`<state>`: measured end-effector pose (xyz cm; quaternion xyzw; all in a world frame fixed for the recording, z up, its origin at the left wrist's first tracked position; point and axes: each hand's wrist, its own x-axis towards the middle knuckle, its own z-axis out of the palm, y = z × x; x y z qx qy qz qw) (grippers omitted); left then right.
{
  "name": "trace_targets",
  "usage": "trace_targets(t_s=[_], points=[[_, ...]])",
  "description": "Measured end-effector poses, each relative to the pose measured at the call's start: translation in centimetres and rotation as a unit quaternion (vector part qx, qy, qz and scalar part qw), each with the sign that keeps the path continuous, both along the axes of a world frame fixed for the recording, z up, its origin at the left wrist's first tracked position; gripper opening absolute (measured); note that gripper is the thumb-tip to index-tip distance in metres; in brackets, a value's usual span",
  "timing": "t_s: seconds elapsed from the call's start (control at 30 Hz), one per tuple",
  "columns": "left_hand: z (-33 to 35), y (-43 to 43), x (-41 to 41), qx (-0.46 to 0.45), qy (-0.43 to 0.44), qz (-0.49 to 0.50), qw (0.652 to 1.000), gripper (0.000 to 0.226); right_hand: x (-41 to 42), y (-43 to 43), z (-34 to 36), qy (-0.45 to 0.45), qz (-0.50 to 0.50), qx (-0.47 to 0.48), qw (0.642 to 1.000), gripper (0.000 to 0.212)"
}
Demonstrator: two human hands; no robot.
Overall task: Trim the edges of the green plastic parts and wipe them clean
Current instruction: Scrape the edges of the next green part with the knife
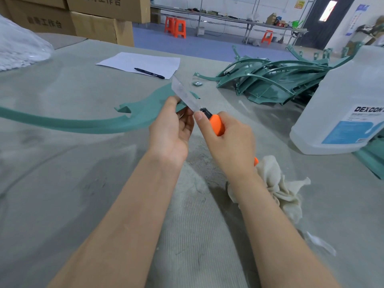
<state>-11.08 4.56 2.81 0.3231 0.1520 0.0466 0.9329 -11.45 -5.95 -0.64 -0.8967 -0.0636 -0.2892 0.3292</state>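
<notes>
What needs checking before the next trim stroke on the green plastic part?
1. Left hand grips curved green plastic part: ok.
2. Right hand grips orange-handled utility knife: ok.
3. Blade extended: ok; touching the part's edge: cannot tell.
4. Left thumb away from blade: not ok, it looks close beside it.
5. Crumpled beige cloth near right wrist for wiping: ok.
6. Clear plastic jug capped: cannot tell.

Both bare forearms reach in from the near edge and draw together mid-scene. The left hand [171, 127], palm facing right, grips the end of a green plastic part [93, 126], thumb on top. The right hand [231, 143] curls round an orange knife [217, 124], its thumb stretched forward just beside the left fingers.
</notes>
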Motion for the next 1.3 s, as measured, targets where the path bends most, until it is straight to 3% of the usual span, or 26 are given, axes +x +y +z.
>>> trace_targets(t_s=[0.23,0.47,0.87,1.3], points=[[0.0,-0.2,-0.2,0.001,0.023,0.011,1.0,0.008,0.2,0.1,-0.3,0.001,-0.019,-0.004,1.0,0.057],[0.3,-0.2,-0.5,0.023,-0.011,0.013,1.0,0.008,1.2,-2.4,-0.3,0.041,-0.082,0.063,0.994,0.058],[-0.1,0.0,-0.1,-0.005,0.004,0.022,1.0,0.005,0.4,-0.5,-0.2,0.014,0.039,0.059,0.997,0.057],[-0.1,0.4,0.1,-0.054,-0.062,-0.04,0.996,0.018,0.9,-1.1,-0.1,0.045,0.032,0.108,0.993,0.062]])
